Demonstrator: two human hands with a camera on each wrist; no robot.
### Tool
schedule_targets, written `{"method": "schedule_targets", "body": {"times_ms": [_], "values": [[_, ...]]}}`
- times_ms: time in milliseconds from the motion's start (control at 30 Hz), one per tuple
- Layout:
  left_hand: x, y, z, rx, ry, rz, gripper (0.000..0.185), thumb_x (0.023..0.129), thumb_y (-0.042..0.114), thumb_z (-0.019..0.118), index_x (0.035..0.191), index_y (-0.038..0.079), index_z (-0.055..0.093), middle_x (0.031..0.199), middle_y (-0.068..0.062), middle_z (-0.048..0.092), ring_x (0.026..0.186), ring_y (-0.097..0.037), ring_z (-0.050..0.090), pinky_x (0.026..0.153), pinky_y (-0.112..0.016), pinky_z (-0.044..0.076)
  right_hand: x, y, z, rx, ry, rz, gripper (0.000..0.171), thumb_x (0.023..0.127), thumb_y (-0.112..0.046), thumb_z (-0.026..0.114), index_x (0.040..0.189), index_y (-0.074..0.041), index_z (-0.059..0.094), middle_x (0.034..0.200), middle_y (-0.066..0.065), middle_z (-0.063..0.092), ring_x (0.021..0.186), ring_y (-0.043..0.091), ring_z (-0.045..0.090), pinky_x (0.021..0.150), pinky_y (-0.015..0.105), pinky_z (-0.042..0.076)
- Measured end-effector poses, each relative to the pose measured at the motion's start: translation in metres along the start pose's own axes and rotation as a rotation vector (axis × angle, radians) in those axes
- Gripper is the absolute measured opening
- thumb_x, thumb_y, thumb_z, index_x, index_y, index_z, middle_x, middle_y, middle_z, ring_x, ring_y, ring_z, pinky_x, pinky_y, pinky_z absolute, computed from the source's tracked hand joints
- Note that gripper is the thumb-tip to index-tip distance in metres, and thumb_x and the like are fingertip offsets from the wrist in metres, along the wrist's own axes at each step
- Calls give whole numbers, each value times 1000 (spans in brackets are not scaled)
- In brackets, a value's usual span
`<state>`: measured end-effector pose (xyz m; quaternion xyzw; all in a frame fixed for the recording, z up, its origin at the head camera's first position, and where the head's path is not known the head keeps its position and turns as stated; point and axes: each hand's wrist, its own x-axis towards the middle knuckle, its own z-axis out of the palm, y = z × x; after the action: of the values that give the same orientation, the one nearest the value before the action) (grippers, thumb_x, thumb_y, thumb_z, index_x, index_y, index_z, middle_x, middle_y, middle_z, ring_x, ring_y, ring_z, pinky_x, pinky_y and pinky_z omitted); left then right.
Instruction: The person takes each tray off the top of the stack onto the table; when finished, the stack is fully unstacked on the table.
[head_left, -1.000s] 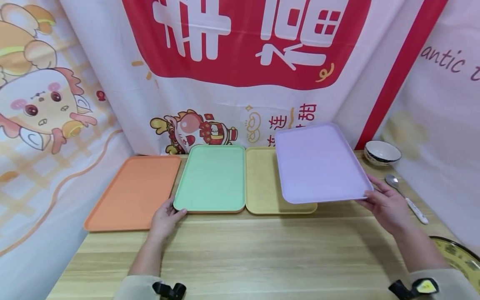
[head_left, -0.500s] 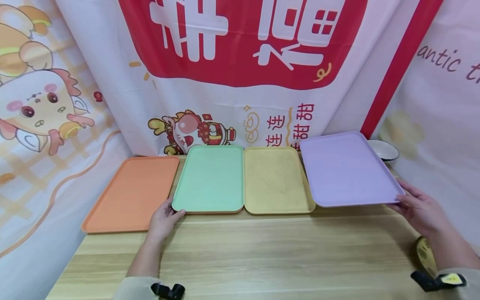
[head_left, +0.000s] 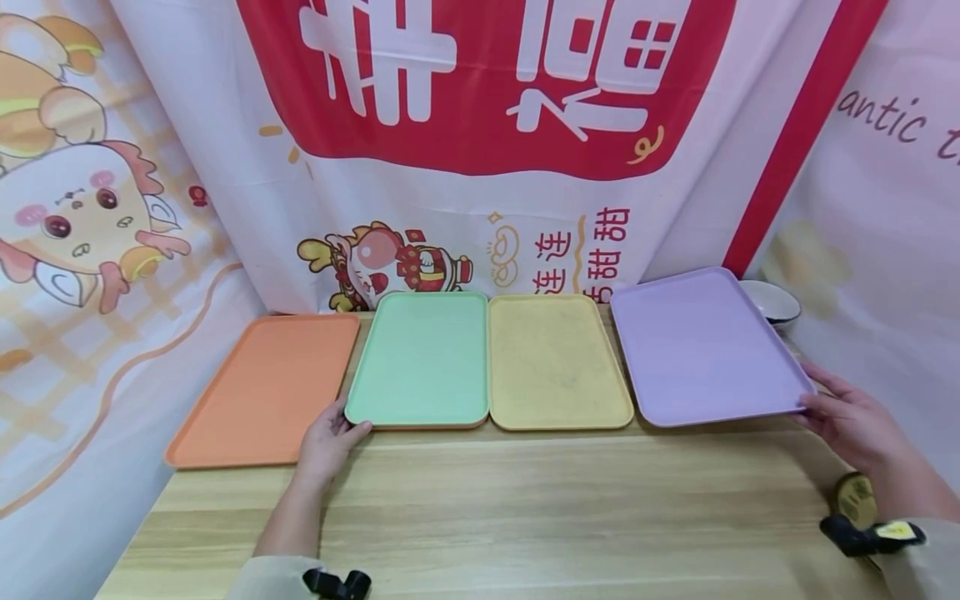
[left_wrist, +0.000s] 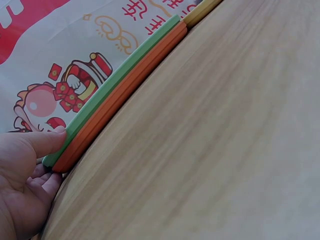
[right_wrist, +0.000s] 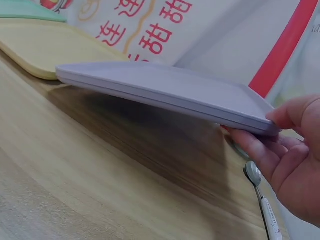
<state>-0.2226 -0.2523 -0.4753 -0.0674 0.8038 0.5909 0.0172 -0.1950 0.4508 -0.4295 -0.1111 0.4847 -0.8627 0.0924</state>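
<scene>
Bright head view, soft shadow [right_wrist: 135, 112] (beneath lilac tray [right_wrist: 165, 85])

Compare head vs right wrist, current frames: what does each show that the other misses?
Head only: the left hand gripping the green tray at its near-left corner, the separate orange tray at far left, and a partly hidden patterned yellow object by the right forearm.

Right wrist only: the spoon handle, and the shadowed gap beneath the tilted purple tray.

Both: the right hand gripping the purple tray, the yellow tray, the green tray (just a part in right wrist), and the wooden table.
</scene>
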Motion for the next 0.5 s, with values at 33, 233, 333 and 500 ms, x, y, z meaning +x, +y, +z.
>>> {"method": "schedule_targets", "body": {"times_ms": [33,233,333,500], "values": [[0,0,0,1,1,1,79,95,11,63,155,0,13,162,-23,14,151,-34,15,125,-41,23,0,0,0,-14,2,5,57,100,14,29,125,-21,66,104,9,71,89,20,72,77,27,63],[0,-1,0,8,7,3,78,95,11,63,155,-1,14,161,-24,16,150,-35,17,125,-41,24,5,4,0,-46,12,34,56,99,15,31,122,-21,68,101,8,70,86,19,71,76,25,62],[0,-1,0,15,6,2,78,95,11,63,155,-1,14,161,-24,16,150,-36,17,125,-41,24,9,6,-1,-58,37,43,54,99,14,34,119,-22,69,99,7,70,85,18,71,74,24,62],[-1,-1,0,14,5,0,78,96,12,63,155,0,14,162,-24,15,151,-35,16,125,-41,23,15,8,-6,-94,82,63,51,100,11,35,115,-24,70,97,4,70,85,15,71,74,23,62]]}}
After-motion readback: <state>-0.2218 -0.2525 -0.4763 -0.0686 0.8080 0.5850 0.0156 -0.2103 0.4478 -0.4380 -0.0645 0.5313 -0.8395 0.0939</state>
